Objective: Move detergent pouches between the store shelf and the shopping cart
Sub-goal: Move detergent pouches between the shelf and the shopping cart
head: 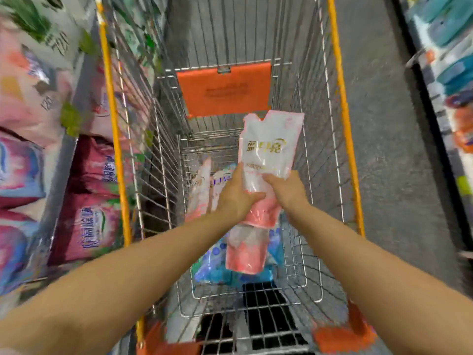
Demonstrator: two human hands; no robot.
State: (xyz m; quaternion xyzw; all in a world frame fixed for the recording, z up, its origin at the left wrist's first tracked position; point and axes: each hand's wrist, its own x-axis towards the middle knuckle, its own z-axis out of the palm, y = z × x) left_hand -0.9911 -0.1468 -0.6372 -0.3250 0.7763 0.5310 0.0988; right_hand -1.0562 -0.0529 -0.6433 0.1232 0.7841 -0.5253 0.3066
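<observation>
Pouch: a white-and-pink pouch (266, 160) was held upright above the cart (343, 124), spout end away from the person.
Left hand: the left hand (236, 198) wrapped the lower left edge, thumb across the front, fingers (253, 196) curled round the pouch.
Right hand: the right hand (288, 189) pinched the lower right edge, its fingers mostly hidden behind the film.
Handling: judged soft, sagging and slick, with liquid weight low down; best taken with 2 hands at the lower sides, or near the stiffer top seam.
Count in cart: 1 pink pouch (247, 252) lay on a blue pouch (204, 267); perhaps 2 more stood behind, blurred.
Shelf: the shelf (61, 160) on the left carried many pink bags (94, 224), too blurred to count.
</observation>
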